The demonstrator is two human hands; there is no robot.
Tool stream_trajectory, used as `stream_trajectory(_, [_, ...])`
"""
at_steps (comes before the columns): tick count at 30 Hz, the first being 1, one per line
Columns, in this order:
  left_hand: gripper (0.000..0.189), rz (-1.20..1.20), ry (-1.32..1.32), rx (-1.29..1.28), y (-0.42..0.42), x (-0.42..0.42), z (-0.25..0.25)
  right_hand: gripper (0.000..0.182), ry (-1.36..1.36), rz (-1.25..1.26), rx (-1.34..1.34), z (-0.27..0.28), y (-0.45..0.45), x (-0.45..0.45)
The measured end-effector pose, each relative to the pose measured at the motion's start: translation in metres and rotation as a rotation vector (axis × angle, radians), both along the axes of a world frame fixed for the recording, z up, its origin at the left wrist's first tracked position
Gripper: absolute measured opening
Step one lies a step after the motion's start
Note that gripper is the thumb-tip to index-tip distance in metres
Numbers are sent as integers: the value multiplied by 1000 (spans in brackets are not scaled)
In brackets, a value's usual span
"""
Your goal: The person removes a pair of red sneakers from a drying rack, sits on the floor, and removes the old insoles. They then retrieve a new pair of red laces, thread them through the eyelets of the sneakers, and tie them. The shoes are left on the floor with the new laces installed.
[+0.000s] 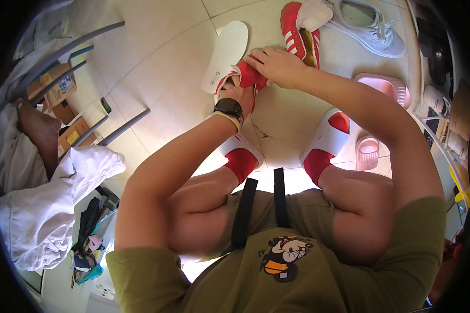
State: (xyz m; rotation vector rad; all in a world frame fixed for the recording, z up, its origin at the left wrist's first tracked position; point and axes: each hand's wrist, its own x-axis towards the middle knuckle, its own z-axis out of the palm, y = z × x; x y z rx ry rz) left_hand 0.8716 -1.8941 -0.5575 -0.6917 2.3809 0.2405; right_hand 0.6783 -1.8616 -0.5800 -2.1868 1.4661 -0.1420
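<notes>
A red sneaker with white trim (247, 75) is between both hands, over the tiled floor. My left hand (235, 96), with a dark watch on its wrist, reaches into the shoe's opening; its fingertips are hidden inside. Curled over the toe end is my right hand (278, 66), gripping the upper. A white insole (231, 49) bearing printed writing lies just left of the shoe. The other red sneaker, with white stripes (293, 37), lies beyond my right hand, a pale tongue or lining folded out at its top.
White sneakers (370, 29) lie at the upper right, above a pink slipper (395, 88) and its mate (367, 152). A white-framed rack (438, 137) with shoes stands along the right. Pale clothing (51, 203), grey bars (125, 127) and cardboard boxes (76, 131) occupy the left. White clogs (325, 133) cover my feet.
</notes>
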Motion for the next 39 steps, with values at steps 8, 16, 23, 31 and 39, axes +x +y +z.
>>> stream_trajectory(8, [37, -96, 205, 28, -7, 20, 24, 83, -60, -13, 72, 2, 0, -7])
stream_trajectory(16, [30, 70, 341, 216, 4, 19, 49, 82, -105, -18, 23, -3, 12, -16])
stream_trajectory(23, [25, 70, 356, 144, 11, 20, 43, 80, -159, -68, 116, 3, 12, -17])
stream_trajectory(31, [57, 272, 378, 227, 6, 8, 55, 79, -191, -79, 141, -1, 11, -19])
stream_trajectory(39, [70, 320, 390, 126, 10, -3, 53, 83, -206, -63, 52, 3, 10, -21])
